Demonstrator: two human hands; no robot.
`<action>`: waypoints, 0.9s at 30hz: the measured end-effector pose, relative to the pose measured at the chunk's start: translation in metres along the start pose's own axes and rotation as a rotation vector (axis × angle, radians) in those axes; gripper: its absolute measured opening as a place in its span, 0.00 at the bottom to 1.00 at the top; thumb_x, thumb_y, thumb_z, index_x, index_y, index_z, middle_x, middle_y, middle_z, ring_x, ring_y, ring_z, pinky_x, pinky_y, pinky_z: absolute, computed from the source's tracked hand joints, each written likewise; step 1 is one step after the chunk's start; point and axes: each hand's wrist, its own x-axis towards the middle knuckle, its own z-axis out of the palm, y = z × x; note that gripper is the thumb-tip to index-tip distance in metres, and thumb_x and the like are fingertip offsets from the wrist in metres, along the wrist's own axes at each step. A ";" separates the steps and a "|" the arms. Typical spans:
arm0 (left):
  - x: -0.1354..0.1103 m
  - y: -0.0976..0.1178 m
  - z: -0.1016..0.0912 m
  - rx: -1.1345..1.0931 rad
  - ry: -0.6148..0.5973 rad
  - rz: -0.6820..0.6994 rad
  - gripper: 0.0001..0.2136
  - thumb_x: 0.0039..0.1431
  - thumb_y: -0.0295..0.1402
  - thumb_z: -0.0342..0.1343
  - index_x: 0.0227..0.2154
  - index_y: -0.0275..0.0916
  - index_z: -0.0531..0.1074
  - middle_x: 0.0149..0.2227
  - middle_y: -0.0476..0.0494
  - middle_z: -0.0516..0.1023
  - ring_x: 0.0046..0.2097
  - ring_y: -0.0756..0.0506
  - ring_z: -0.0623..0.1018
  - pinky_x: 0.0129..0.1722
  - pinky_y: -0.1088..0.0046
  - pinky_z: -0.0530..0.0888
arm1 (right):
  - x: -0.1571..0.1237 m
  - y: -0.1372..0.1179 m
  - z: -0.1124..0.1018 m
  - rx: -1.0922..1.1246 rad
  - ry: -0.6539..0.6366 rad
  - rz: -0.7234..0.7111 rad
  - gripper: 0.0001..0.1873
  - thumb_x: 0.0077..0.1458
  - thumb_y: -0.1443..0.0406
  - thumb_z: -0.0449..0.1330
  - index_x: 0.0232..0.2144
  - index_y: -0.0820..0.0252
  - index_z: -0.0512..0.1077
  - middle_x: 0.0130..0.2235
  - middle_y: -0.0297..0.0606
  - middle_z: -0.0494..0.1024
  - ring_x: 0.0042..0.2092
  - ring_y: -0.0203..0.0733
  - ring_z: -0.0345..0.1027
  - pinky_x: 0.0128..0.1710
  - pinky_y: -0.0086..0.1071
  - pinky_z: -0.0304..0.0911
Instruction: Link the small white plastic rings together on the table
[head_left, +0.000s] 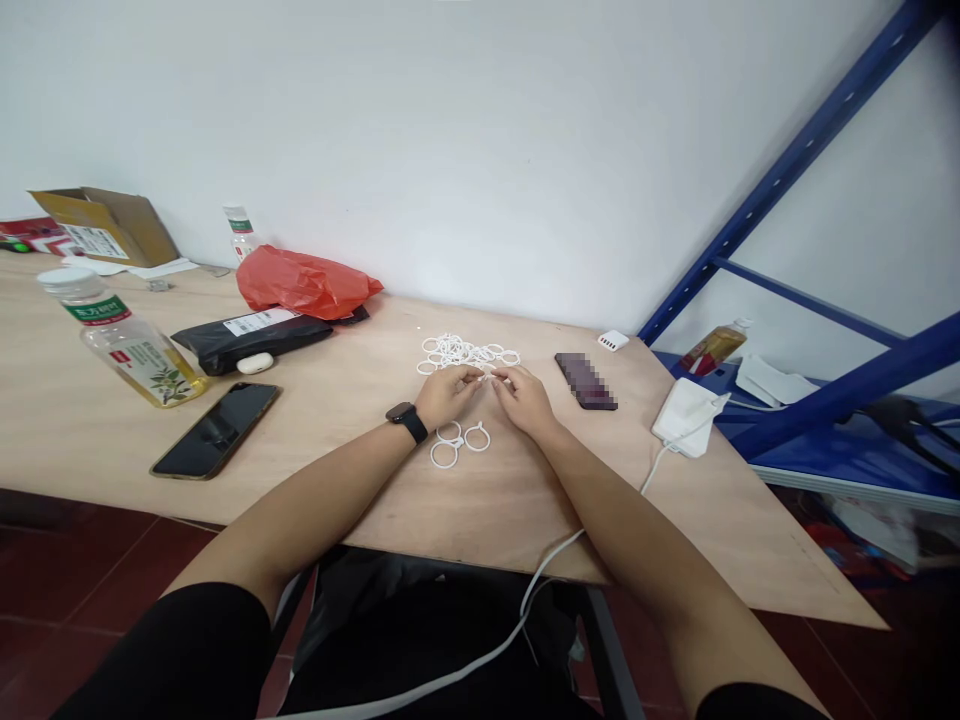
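Observation:
My left hand [450,393], with a black watch on its wrist, and my right hand [523,397] meet over the table. The fingertips of both are pinched on a small white ring [486,377], mostly hidden by the fingers. Just behind my hands lies a tangled pile of white rings [461,350]. Nearer to me, between my forearms, 3 loose white rings [444,455] lie flat on the wood; at least one has a small tab on its rim.
Left on the wooden table [375,500] are a phone [217,430], a drink bottle [135,345], a white earbud case [255,363], a black parcel [247,340] and a red bag [307,283]. Right are another phone [586,382], a white charger [684,415] with cable and a blue shelf frame [810,300].

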 end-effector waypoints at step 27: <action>0.002 0.006 -0.005 0.129 -0.049 0.107 0.06 0.59 0.32 0.57 0.33 0.39 0.78 0.35 0.45 0.81 0.40 0.45 0.77 0.45 0.65 0.71 | -0.003 -0.001 0.010 0.437 -0.039 0.182 0.15 0.51 0.53 0.65 0.33 0.59 0.79 0.31 0.37 0.81 0.30 0.39 0.70 0.31 0.31 0.65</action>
